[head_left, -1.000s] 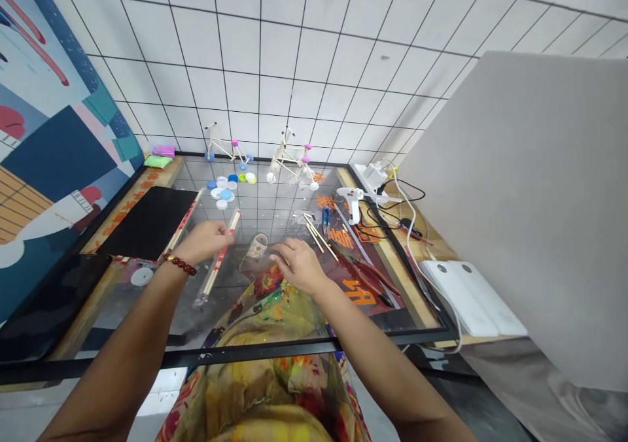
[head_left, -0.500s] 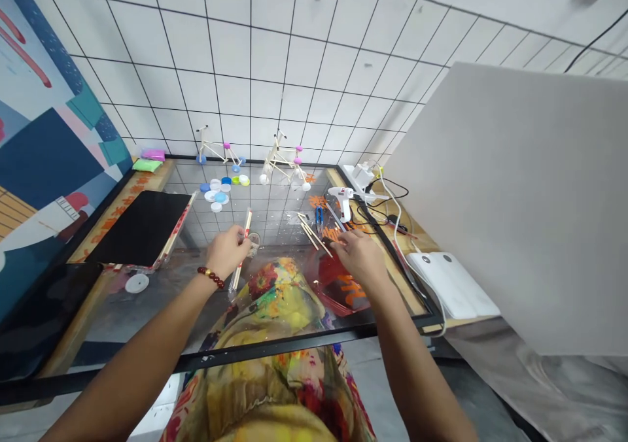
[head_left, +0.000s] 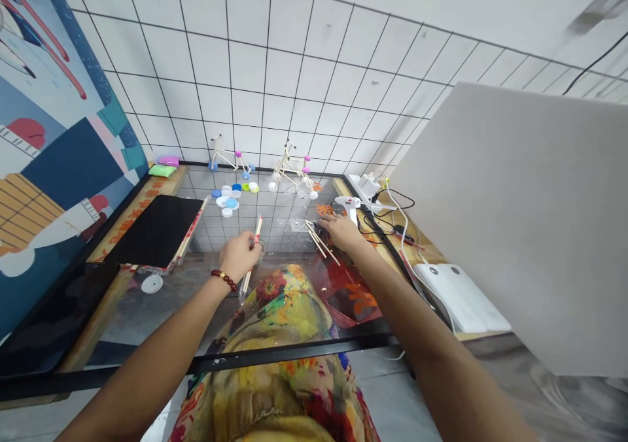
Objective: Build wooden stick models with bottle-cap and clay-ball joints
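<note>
Glass tabletop [head_left: 132, 319] shows orange characters [head_left: 360, 296]; left hand [head_left: 239, 257] grips wrapped sticks [head_left: 258, 230], right hand's [head_left: 338, 231] hold unclear

Around your left wrist [head_left: 214, 293] you wear a bracelet [head_left: 229, 282] of round, dark red beads with a slight shine, strung close together in a single row, and one gold-coloured bead [head_left: 223, 276] stands out among them. Your forearms [head_left: 156, 347] are bare, as are your left hand [head_left: 239, 257] and right hand [head_left: 342, 233]. Your loose, softly creased garment [head_left: 275, 399] carries a large floral print: mostly mustard yellow, with deep red, orange and green patches and purple-blue touches.
</note>
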A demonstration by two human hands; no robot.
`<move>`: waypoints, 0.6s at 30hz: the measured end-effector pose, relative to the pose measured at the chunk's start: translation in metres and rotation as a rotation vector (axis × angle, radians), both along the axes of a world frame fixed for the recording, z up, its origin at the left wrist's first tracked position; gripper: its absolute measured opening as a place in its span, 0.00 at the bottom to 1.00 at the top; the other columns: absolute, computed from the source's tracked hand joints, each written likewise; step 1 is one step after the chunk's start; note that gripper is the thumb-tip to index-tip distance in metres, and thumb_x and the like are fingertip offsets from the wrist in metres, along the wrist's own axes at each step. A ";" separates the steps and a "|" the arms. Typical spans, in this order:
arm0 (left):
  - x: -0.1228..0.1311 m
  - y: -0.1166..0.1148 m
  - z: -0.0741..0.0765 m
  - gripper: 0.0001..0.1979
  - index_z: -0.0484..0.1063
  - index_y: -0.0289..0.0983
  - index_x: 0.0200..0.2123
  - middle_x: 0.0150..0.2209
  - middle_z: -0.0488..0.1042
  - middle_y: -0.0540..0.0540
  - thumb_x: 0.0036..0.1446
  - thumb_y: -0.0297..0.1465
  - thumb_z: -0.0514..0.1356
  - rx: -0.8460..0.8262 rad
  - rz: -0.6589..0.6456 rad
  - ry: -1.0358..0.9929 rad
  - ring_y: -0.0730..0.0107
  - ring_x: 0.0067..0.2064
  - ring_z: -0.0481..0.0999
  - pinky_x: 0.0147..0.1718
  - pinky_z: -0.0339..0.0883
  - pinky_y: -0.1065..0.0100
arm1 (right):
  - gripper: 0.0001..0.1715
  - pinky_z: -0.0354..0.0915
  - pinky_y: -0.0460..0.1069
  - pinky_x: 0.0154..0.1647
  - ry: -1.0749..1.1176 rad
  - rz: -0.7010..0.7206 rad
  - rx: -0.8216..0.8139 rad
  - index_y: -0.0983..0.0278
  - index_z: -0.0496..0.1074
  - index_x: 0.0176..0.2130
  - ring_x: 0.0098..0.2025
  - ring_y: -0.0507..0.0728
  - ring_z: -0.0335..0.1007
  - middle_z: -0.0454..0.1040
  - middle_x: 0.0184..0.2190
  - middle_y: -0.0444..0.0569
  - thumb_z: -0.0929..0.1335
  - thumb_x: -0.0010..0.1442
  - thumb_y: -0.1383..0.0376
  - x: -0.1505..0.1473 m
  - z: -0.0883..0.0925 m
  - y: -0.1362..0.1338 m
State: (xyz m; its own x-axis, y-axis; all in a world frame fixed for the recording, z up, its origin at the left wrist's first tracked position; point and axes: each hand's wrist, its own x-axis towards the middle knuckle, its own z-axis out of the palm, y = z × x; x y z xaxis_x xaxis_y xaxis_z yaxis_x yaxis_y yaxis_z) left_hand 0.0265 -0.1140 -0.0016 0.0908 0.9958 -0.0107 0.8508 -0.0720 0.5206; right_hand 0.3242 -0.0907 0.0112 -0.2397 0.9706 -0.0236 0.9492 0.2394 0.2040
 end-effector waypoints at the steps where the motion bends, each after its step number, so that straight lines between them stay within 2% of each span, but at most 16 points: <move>1: 0.000 0.000 0.001 0.13 0.74 0.42 0.39 0.27 0.78 0.49 0.54 0.36 0.53 0.000 -0.003 0.004 0.63 0.32 0.75 0.25 0.51 0.68 | 0.22 0.58 0.53 0.49 -0.006 0.007 -0.016 0.64 0.74 0.50 0.50 0.61 0.68 0.75 0.49 0.58 0.61 0.59 0.75 0.000 0.001 0.003; 3: 0.001 -0.001 0.002 0.13 0.74 0.42 0.40 0.28 0.78 0.48 0.54 0.35 0.53 -0.003 -0.008 0.012 0.63 0.33 0.75 0.25 0.52 0.68 | 0.18 0.57 0.54 0.50 -0.016 0.009 -0.037 0.67 0.75 0.45 0.50 0.63 0.68 0.76 0.44 0.61 0.62 0.60 0.73 0.000 0.004 0.004; 5: 0.001 -0.002 0.004 0.13 0.74 0.42 0.41 0.29 0.79 0.48 0.54 0.34 0.53 -0.011 -0.008 0.016 0.63 0.34 0.76 0.26 0.53 0.68 | 0.14 0.56 0.54 0.51 -0.019 -0.010 -0.038 0.70 0.75 0.42 0.51 0.64 0.67 0.76 0.44 0.63 0.63 0.60 0.71 0.000 0.007 0.001; 7: 0.002 -0.002 0.004 0.13 0.74 0.42 0.41 0.30 0.79 0.48 0.54 0.34 0.53 -0.019 -0.003 0.016 0.62 0.35 0.76 0.27 0.53 0.68 | 0.14 0.57 0.54 0.51 -0.013 -0.057 -0.020 0.71 0.74 0.43 0.51 0.65 0.68 0.75 0.45 0.66 0.62 0.61 0.69 -0.001 0.011 -0.003; 12: 0.003 0.000 0.002 0.11 0.73 0.43 0.39 0.30 0.79 0.48 0.55 0.34 0.54 -0.013 -0.009 0.027 0.62 0.35 0.76 0.26 0.52 0.68 | 0.23 0.61 0.53 0.41 0.068 -0.255 0.049 0.72 0.64 0.53 0.41 0.64 0.74 0.77 0.40 0.64 0.52 0.69 0.63 -0.021 0.023 0.001; 16: 0.003 0.001 -0.001 0.11 0.73 0.43 0.39 0.31 0.79 0.48 0.55 0.35 0.53 -0.010 -0.010 0.041 0.61 0.35 0.76 0.26 0.52 0.68 | 0.31 0.62 0.53 0.44 0.316 -0.429 0.105 0.67 0.67 0.50 0.47 0.64 0.74 0.77 0.44 0.62 0.48 0.70 0.53 -0.049 0.029 0.031; 18: 0.003 0.001 -0.002 0.11 0.73 0.43 0.39 0.32 0.79 0.48 0.55 0.35 0.53 -0.011 -0.015 0.043 0.61 0.36 0.76 0.27 0.52 0.68 | 0.35 0.63 0.53 0.46 0.370 -0.470 0.101 0.68 0.69 0.50 0.49 0.64 0.73 0.76 0.46 0.64 0.46 0.70 0.53 -0.059 0.029 0.049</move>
